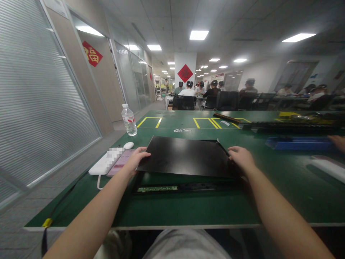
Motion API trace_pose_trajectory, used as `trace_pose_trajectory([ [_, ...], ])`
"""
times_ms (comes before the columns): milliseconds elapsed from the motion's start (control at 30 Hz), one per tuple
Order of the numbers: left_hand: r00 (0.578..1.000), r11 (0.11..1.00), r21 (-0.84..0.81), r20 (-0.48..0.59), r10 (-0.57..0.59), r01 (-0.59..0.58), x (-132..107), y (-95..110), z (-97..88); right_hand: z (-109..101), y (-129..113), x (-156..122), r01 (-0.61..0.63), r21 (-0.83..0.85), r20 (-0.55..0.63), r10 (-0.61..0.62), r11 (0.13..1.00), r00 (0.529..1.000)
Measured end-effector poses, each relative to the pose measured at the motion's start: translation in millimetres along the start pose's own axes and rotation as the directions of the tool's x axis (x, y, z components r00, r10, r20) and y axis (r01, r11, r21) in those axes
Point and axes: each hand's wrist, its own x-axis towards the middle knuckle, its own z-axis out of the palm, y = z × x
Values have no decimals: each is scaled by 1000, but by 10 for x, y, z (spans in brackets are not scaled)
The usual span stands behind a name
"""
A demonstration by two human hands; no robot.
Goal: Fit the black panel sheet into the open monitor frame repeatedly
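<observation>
A glossy black screen panel (185, 156), flat and rectangular, is held by its two short sides, its near edge raised above the table. My left hand (137, 158) is closed on the left edge, thumb on top. At the opposite edge, my right hand (241, 158) pinches the side near the far corner. Under the panel's near edge lies a thin black frame (231, 185) with a green circuit board strip (157, 188) along it. The panel covers the rest of that frame.
On the green table (188, 212), a white power bank (101, 163), phone (122, 162), white case (128, 145) and water bottle (129, 120) stand left. A blue tray (299, 143), dark strips (291, 126) and another person's hand (338, 142) are right. People (188, 90) sit beyond.
</observation>
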Motion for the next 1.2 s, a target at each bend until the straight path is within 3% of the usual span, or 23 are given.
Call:
trace_pose_trajectory([
  [567, 1000, 989, 150, -4, 7, -6, -34, 10, 14, 15, 15, 14, 32, -169, -9, -34, 985, 999],
  [1200, 1000, 985, 170, -4, 16, -15, -53, 15, 51, -8, -9, -16, 58, -196, 20, -55, 979, 998],
])
